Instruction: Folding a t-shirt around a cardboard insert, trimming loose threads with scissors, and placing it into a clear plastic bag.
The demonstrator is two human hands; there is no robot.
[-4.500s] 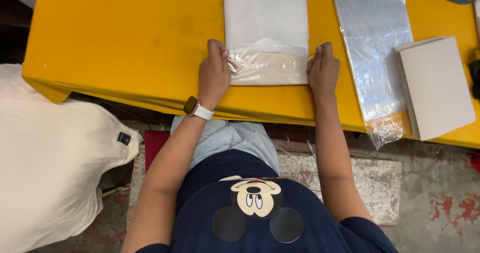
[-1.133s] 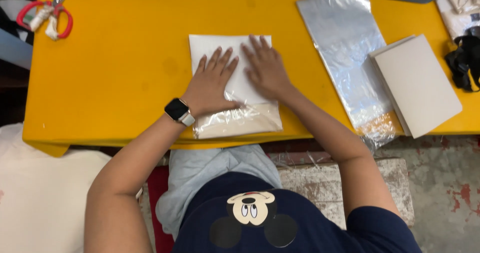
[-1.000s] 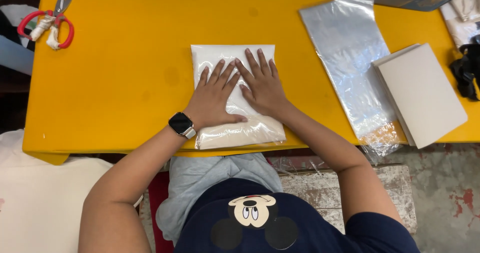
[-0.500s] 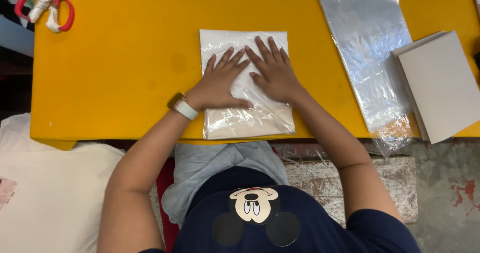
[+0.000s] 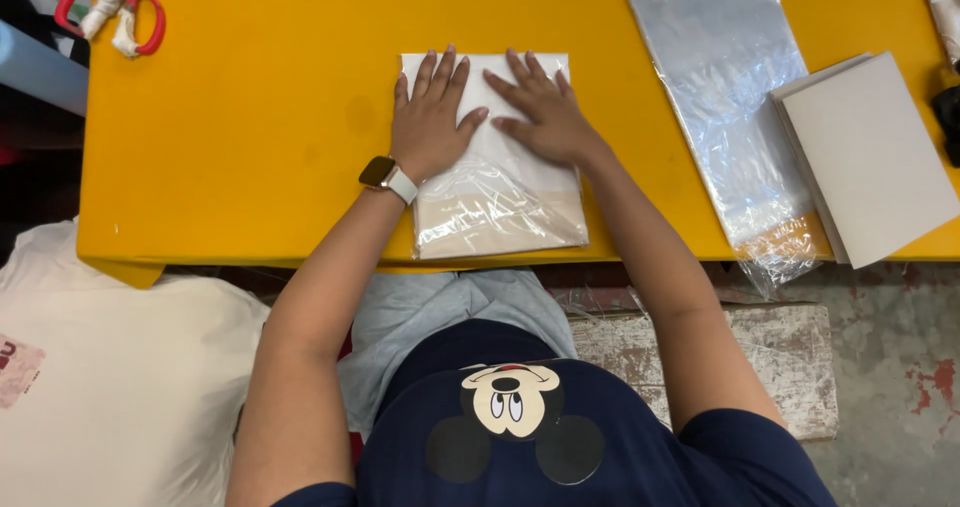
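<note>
Yellow surface (image 5: 250, 117) all the way across, and right in the middle near the front edge sits a flat white packet (image 5: 495, 182) sealed in clear plastic. Both hands are pressed flat on its far half, side by side, fingers spread and pointing away from the person. Left hand (image 5: 430, 117) has a watch (image 5: 385, 175) on the wrist; right hand (image 5: 540, 112) is just beside it, thumbs nearly meeting. Neither grip is closed on anything, palms are simply down on the packet, open and flat. The near part of the packet shows a beige strip under crinkled film and reaches almost to the surface edge.

Off to the right lies a long empty clear bag (image 5: 725, 97), its near end hanging a bit over the edge. Just right of that, overlapping the bag's side, is a stack of grey-white boards (image 5: 870, 157). Far left corner has red-handled scissors (image 5: 110, 12) with cloth wrapped on the handles. Below the surface on the left there's a big white sack (image 5: 110, 387) on the floor.
</note>
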